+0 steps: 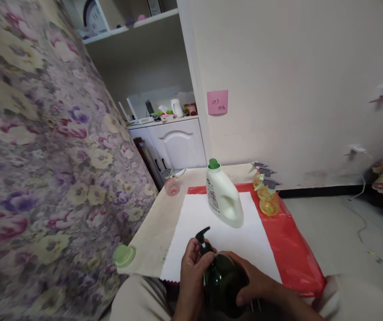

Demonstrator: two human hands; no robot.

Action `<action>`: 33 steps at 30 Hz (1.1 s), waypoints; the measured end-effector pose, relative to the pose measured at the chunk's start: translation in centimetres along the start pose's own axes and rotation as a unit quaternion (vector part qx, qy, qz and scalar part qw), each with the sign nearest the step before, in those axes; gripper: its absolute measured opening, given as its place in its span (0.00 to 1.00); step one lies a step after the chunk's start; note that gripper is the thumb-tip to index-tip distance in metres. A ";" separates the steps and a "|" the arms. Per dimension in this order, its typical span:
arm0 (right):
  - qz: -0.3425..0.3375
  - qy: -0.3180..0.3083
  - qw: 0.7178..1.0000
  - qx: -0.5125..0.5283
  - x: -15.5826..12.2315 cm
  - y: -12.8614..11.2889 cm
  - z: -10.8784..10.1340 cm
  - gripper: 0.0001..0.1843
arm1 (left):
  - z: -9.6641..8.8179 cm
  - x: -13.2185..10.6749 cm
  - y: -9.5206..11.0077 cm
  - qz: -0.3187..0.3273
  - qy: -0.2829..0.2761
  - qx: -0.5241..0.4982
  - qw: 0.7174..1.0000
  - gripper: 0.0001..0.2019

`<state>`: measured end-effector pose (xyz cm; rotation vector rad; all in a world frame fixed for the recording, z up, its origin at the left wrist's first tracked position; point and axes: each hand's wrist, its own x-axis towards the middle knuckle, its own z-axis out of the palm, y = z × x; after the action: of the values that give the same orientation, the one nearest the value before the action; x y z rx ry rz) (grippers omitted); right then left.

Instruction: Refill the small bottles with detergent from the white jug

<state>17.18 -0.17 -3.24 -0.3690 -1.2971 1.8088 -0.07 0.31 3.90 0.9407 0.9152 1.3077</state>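
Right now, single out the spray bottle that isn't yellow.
The pink spray bottle, standing alone on the left of the table; the other spray bottles, grouped at the right, are yellow.

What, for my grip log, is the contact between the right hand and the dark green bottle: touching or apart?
Touching. The head view shows the right hand around the dark green bottle, its thumb against the side.

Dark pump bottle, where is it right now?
The dark pump bottle is low in the head view, just right of centre, with the left hand at its pump and the right hand around its side.
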 end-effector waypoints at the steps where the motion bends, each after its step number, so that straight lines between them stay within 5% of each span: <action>1: 0.005 0.004 1.000 -0.005 -0.1 0.1 -0.1 0.51 | 0.1 0.1 0.2 0.010 0.019 0.001 1.000 0.15; 12: 0.005 0.040 0.998 -0.040 -0.1 0.4 -0.5 0.50 | -1.2 1.4 3.3 0.095 0.070 -0.132 0.984 0.14; 20: -0.014 0.099 0.990 -0.102 0.1 1.8 -1.7 0.53 | -5.9 5.3 5.6 0.158 0.160 -0.053 0.973 0.18; 28: -0.031 0.150 0.981 -0.122 0.5 2.4 -1.5 0.54 | -11.9 12.0 1.3 0.052 0.161 0.181 0.969 0.26; 33: -0.023 0.148 0.981 -0.120 0.9 2.8 -1.5 0.53 | -13.6 15.4 -1.9 0.027 0.132 0.306 0.942 0.16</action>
<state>16.31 1.18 -6.08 -0.7075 -1.3003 1.4949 -11.32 16.19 -2.98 1.2851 1.5704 1.2310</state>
